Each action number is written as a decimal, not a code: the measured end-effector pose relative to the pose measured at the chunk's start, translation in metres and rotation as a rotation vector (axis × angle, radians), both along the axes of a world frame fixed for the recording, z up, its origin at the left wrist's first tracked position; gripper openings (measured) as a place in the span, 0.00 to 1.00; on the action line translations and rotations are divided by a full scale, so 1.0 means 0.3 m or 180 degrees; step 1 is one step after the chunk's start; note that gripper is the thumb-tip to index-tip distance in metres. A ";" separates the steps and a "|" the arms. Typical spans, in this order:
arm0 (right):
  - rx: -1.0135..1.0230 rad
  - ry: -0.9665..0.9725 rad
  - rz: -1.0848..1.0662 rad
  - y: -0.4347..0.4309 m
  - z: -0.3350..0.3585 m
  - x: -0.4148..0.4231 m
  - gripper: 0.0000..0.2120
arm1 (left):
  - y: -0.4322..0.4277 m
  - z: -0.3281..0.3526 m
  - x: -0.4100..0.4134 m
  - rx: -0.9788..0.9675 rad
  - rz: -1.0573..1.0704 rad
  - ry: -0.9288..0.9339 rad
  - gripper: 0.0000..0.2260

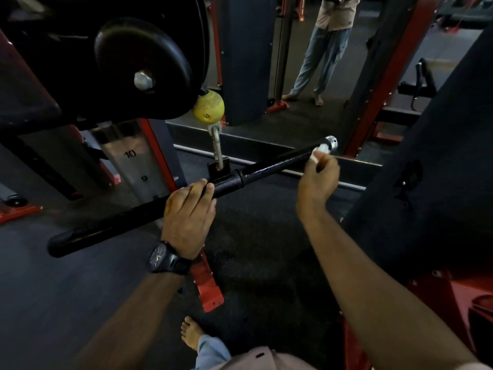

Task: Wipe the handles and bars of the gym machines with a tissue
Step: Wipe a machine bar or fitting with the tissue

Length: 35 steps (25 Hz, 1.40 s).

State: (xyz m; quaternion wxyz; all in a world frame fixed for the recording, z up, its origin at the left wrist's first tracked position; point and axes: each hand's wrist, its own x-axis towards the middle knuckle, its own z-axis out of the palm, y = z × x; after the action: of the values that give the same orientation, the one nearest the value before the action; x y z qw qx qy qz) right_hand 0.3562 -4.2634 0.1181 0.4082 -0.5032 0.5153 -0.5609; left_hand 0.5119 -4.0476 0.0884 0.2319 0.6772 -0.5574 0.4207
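Note:
A long black pull-down bar (266, 170) hangs from a metal hook (217, 148) under a yellow stopper ball (208, 108). It slants from lower left up to a chrome end cap (331, 142) at the right. My left hand (188, 217), with a black watch on the wrist, grips the bar just left of its centre bracket. My right hand (317, 184) pinches a small white tissue (320, 152) against the bar beside the chrome end.
A black pulley wheel (144, 68) and the weight stack (133, 166) with numbers stand at upper left. A large mirror (306, 62) ahead reflects a standing person. A dark padded seat (426, 169) rises at right. Red frame feet (209, 289) lie on the black floor near my bare foot.

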 end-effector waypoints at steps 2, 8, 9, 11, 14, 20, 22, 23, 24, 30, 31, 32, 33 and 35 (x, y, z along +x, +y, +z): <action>0.0260 -0.0406 0.0040 0.069 0.005 0.042 0.10 | -0.001 0.009 -0.015 -0.0068 0.0006 -0.0003 0.11; -0.0139 -0.0290 0.0604 0.195 0.007 0.088 0.07 | -0.004 0.012 -0.006 -0.0051 0.0030 -0.0054 0.10; -0.0170 -0.0273 0.0628 0.205 0.003 0.094 0.06 | -0.004 0.006 -0.009 -0.0067 0.0026 -0.0030 0.10; -0.0492 -0.0016 0.0881 0.244 -0.001 0.094 0.07 | 0.000 -0.005 -0.001 -0.0050 0.0022 -0.0013 0.10; -0.0638 0.0080 0.1041 0.276 -0.013 0.105 0.08 | 0.003 -0.016 0.021 0.0164 0.0065 0.0010 0.12; -0.0664 0.0076 0.1153 0.313 -0.014 0.125 0.07 | -0.015 -0.029 0.014 0.0173 0.0074 0.0087 0.12; -0.0917 0.0355 0.1349 0.331 -0.005 0.123 0.09 | -0.010 -0.026 0.010 0.0070 0.0070 0.0138 0.12; -0.1009 0.0479 0.1397 0.326 -0.007 0.119 0.09 | -0.011 -0.022 0.010 0.0072 0.0070 0.0127 0.12; -0.0984 0.0510 0.1284 0.317 -0.002 0.115 0.10 | -0.012 -0.018 0.009 0.0093 0.0075 0.0093 0.12; -0.2001 0.2378 0.1742 0.219 0.096 0.067 0.13 | -0.013 -0.022 0.007 0.0125 0.0076 0.0147 0.12; -0.2008 0.2572 0.1774 0.178 0.141 0.073 0.13 | -0.013 -0.025 0.006 0.0165 0.0076 0.0158 0.12; -0.1991 0.2719 0.1939 0.145 0.183 0.086 0.12 | -0.016 -0.027 0.000 0.0160 0.0070 0.0176 0.12; -0.2034 0.2905 0.2299 0.124 0.209 0.104 0.12 | -0.019 -0.025 -0.008 0.0100 0.0063 0.0206 0.13; -0.2267 0.3448 0.3109 0.112 0.240 0.131 0.13 | -0.027 -0.009 -0.021 -0.0040 0.0060 0.0249 0.12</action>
State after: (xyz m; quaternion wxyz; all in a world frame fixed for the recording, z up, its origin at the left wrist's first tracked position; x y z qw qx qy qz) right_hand 0.3954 -4.2298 0.1902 0.1161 -0.9728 0.1542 -0.1284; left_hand 0.5057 -4.0557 0.0856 0.2539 0.6969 -0.5388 0.3995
